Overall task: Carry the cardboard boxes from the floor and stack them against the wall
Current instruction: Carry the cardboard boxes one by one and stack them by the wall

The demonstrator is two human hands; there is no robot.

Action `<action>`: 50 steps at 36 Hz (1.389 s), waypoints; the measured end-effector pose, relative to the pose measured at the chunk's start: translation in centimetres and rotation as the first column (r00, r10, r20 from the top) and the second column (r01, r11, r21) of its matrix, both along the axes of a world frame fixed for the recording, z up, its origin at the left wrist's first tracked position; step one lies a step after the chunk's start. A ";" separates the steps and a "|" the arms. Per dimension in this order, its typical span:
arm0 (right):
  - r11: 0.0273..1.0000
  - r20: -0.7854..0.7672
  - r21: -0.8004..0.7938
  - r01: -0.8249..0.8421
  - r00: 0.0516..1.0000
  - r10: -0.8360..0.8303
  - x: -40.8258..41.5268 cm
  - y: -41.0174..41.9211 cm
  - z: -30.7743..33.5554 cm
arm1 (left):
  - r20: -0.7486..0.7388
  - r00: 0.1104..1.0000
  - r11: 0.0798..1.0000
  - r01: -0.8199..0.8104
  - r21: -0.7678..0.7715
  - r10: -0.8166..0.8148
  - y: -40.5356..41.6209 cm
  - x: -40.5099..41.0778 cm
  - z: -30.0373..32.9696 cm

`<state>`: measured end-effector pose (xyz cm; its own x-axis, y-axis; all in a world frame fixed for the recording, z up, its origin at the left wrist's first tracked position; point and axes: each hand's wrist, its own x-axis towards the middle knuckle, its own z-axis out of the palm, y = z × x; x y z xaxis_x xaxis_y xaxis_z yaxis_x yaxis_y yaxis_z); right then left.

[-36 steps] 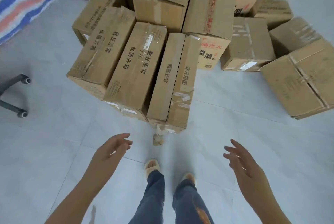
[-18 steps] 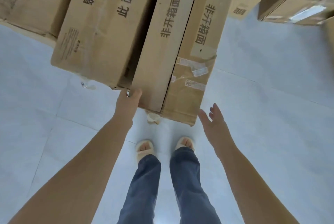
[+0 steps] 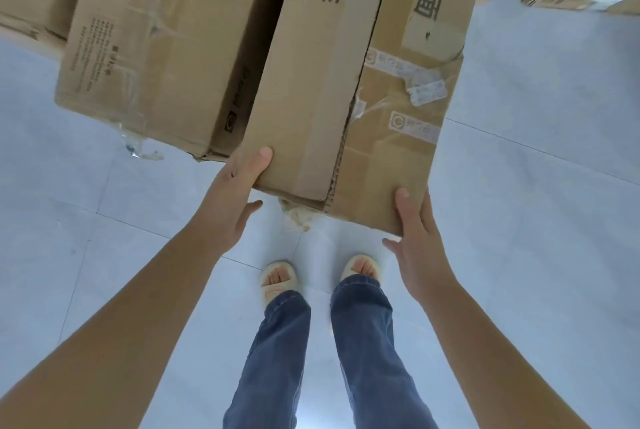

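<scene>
Pale grey floor tiles (image 3: 540, 238) carry a cluster of cardboard boxes, with the long taped cardboard box (image 3: 349, 82) nearest the person's feet in beige slippers (image 3: 278, 278) and a second printed box (image 3: 162, 47) just beside it on the left. Left hand (image 3: 232, 206) grasps the near left corner of the long box, thumb on the upper face and fingers curled beneath. Right hand (image 3: 415, 241) grasps the near right corner, thumb against the taped face.
</scene>
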<state>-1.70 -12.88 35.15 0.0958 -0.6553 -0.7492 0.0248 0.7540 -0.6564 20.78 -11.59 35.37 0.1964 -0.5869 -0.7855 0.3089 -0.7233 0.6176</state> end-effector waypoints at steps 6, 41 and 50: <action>0.991 -0.019 -0.054 0.120 0.992 -0.121 -0.2 0.1 8.5 | -0.022 0.996 0.993 -0.093 -0.079 0.092 -0.2 -1.5 8.3; 0.867 0.023 -0.497 -0.038 0.998 0.057 -4.0 12.1 44.7 | -0.038 0.911 0.769 -0.368 -0.523 0.410 17.1 -7.5 45.5; 0.775 0.045 -0.576 -0.262 0.936 0.350 -11.1 14.4 46.9 | -0.016 0.755 0.605 -0.538 -0.587 0.655 25.0 -17.3 47.0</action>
<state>-12.83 1.51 82.03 0.4381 -0.8690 -0.2302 -0.0191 0.2470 -0.9688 3.45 13.36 82.38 0.7585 -0.5812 -0.2948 0.3905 0.0433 0.9196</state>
